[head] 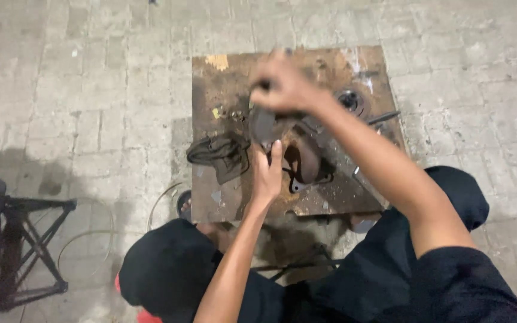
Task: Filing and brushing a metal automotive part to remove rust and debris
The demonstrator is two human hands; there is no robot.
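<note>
A floor of pale grey paving bricks [91,90], rough and dusty with dark joints, fills the head view. On it lies a square, rusty brown metal plate [222,78], flat, pitted and stained, with a scuffed yellow patch at its top left corner. At the far left stands a dark metal stand [31,239] with crossed legs. The person sits at the plate's near edge in black trousers [169,269].

At the plate's middle rests a heavy, rust-coloured metal part [303,158], rounded and hollowed like a casting, dull and greasy; its exact shape is partly hidden by the arms. The right hand [282,84] is blurred and clenched around a dark handle just above the part. The left hand [267,173] lies pressed flat against the part's left side, fingers together and pointing up, not gripping.

Left of the part lies a crumpled dark rag [219,155]. At the plate's upper right sits a round, dark metal ring [351,101].
</note>
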